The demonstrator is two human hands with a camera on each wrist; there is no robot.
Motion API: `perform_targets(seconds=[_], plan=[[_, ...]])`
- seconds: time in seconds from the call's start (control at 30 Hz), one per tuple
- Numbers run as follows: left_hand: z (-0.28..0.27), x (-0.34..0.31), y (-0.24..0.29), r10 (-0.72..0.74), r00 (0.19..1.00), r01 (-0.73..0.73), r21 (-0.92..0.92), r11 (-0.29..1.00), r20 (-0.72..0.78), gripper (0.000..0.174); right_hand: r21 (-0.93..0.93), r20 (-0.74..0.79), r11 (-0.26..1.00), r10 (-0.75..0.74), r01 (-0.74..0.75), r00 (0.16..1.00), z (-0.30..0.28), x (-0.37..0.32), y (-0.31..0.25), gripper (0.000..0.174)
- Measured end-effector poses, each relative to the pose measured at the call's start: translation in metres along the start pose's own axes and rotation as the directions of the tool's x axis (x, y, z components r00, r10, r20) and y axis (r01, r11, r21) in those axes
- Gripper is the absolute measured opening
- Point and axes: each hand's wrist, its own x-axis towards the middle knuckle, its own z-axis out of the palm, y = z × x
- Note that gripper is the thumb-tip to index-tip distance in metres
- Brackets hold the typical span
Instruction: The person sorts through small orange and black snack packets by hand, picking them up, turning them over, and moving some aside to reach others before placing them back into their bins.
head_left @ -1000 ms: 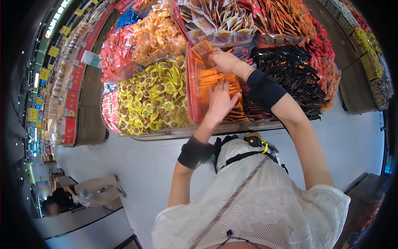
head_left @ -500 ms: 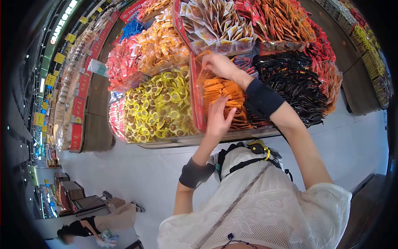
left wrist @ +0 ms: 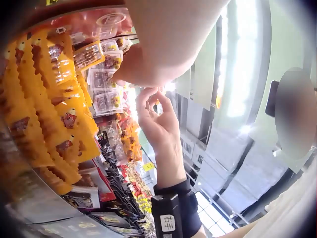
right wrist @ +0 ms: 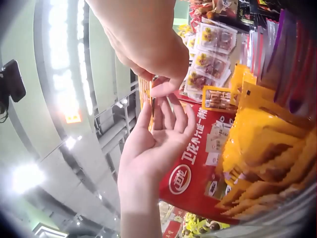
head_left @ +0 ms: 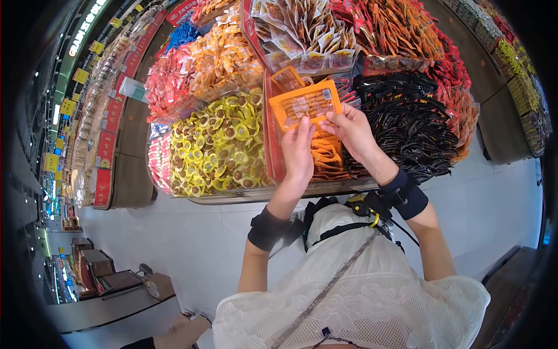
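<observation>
One orange packet [head_left: 303, 104] — yellow sweets [head_left: 218, 145] left, black packets [head_left: 407, 125] right.

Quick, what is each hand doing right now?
Left hand: pinches the orange snack packet at its lower edge.
Right hand: pinches the same packet at its lower right corner.

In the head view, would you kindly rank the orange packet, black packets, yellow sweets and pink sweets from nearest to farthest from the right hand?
1. orange packet, pinched by the right hand.
2. black packets, just to its right.
3. yellow sweets, left, past the left hand.
4. pink sweets, far upper left.
</observation>
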Motion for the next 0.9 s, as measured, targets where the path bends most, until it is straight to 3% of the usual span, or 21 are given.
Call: perform_targets(seconds=[0.1,0.2,0.33,0.4,0.5,0.6,0.77,0.9], plan=[[0.003,-0.003,0.003,0.075,0.997,-0.075,-0.001,0.997,-0.037,0.025,-0.075,0.049,0.997,0.031,-0.027,0.998,-0.003,-0.014,0.003,0.012],[-0.004,-0.006,0.009,0.108,0.989,-0.089,0.178,0.98,-0.097,0.023,-0.196,0.072,0.98,-0.004,0.018,0.997,-0.018,-0.016,-0.004,0.018],[-0.012,-0.009,0.017,0.185,0.982,-0.19,0.307,0.933,0.046,0.025,-0.385,0.115,0.917,-0.067,0.107,0.991,-0.021,-0.012,-0.023,0.023],[-0.012,-0.012,0.019,0.132,0.989,-0.145,0.346,0.927,0.061,0.022,-0.449,0.138,0.888,-0.04,0.098,0.99,-0.02,-0.012,-0.026,0.022],[-0.007,-0.021,0.027,0.005,0.997,-0.039,0.443,0.896,0.078,0.019,-0.458,0.154,0.886,-0.007,0.077,0.988,-0.017,-0.012,-0.021,0.021],[-0.011,-0.023,0.023,-0.053,0.989,-0.005,0.383,0.924,0.138,0.017,-0.443,0.159,0.895,0.031,0.044,0.987,-0.02,-0.01,-0.015,0.018],[-0.014,-0.022,0.02,-0.025,0.989,-0.042,0.438,0.898,0.147,0.017,-0.436,0.141,0.9,0.076,-0.007,0.987,-0.02,-0.01,-0.015,0.016],[-0.013,-0.023,0.021,-0.026,0.992,-0.028,0.433,0.901,0.12,0.02,-0.309,0.095,0.948,0.117,-0.082,0.989,-0.016,-0.013,-0.009,0.02]])
